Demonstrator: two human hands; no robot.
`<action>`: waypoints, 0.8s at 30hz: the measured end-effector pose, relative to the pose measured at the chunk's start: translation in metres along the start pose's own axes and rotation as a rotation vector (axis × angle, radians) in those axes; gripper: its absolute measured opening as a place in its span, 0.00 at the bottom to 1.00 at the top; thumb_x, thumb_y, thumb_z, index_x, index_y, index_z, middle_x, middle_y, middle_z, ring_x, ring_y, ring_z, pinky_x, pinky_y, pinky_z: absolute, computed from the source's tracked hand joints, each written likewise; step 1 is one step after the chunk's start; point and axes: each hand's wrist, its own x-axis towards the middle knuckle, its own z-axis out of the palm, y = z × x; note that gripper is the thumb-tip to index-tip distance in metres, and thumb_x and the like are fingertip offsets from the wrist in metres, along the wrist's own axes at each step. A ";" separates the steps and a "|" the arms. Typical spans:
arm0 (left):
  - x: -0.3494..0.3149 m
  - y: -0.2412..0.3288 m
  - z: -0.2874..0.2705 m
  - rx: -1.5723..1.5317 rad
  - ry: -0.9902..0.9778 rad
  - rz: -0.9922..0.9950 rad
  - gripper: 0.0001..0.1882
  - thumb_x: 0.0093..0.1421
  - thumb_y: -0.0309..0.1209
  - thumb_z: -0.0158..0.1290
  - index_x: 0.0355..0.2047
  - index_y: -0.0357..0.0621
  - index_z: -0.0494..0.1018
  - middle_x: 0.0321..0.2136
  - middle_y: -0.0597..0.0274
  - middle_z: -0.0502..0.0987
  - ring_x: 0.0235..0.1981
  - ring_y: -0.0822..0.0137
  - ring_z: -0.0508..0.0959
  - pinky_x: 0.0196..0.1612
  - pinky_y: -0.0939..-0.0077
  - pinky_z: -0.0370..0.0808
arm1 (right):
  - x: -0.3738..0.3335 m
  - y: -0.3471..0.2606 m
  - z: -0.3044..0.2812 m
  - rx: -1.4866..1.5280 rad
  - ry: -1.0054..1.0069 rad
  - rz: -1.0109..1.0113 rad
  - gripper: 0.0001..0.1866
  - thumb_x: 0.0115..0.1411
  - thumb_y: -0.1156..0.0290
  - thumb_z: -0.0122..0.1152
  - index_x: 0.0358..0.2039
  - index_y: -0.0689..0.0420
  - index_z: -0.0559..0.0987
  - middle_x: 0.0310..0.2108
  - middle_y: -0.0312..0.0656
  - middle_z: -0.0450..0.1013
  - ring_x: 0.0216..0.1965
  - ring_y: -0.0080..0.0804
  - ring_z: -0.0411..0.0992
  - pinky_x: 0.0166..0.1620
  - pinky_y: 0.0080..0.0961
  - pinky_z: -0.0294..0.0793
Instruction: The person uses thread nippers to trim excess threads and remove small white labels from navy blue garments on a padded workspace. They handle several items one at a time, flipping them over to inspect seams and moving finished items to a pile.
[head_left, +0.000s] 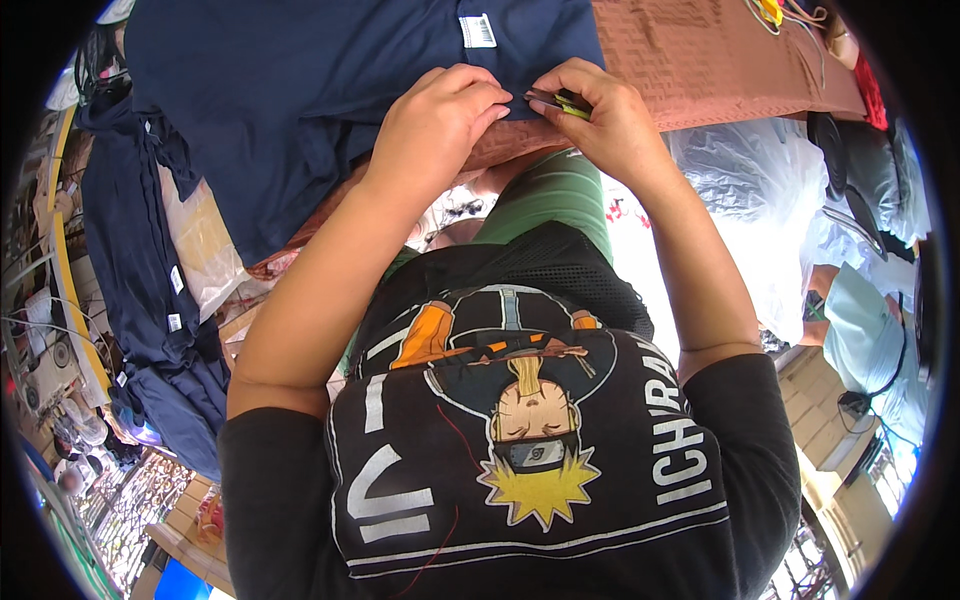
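A dark navy garment is spread over the table in front of me, with a white printed label on it. At the garment's near edge my left hand is closed, thumb and fingers pinching the cloth; any thread there is too small to make out. Small thread snips with yellow-green and dark parts are gripped in my right hand. Their tip points left toward my left fingertips, just over the cloth's edge, with a small gap between the hands.
Brown patterned cloth covers the table. More navy garments hang at the left beside a clear plastic bag. Large translucent plastic bags sit at the right. A yellow item with cords lies at the far right.
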 end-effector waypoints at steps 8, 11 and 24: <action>0.008 -0.007 -0.011 -0.274 -0.137 -0.420 0.07 0.60 0.30 0.55 0.36 0.41 0.78 0.31 0.61 0.82 0.32 0.70 0.80 0.38 0.77 0.75 | 0.002 0.000 -0.001 -0.005 -0.015 0.014 0.10 0.53 0.71 0.64 0.36 0.59 0.79 0.33 0.44 0.74 0.36 0.43 0.75 0.40 0.32 0.72; 0.010 -0.009 -0.014 -0.313 -0.179 -0.424 0.09 0.61 0.30 0.54 0.38 0.40 0.77 0.34 0.61 0.82 0.34 0.72 0.80 0.40 0.78 0.74 | 0.003 -0.005 -0.002 -0.013 -0.032 0.067 0.10 0.54 0.70 0.64 0.36 0.59 0.79 0.33 0.45 0.74 0.35 0.43 0.74 0.40 0.32 0.72; 0.020 -0.012 -0.017 -0.350 -0.279 -0.438 0.09 0.61 0.30 0.53 0.39 0.39 0.76 0.33 0.61 0.82 0.35 0.70 0.80 0.41 0.76 0.74 | 0.008 -0.025 -0.012 -0.009 -0.142 0.158 0.13 0.57 0.66 0.64 0.40 0.58 0.78 0.31 0.43 0.76 0.33 0.32 0.73 0.38 0.28 0.71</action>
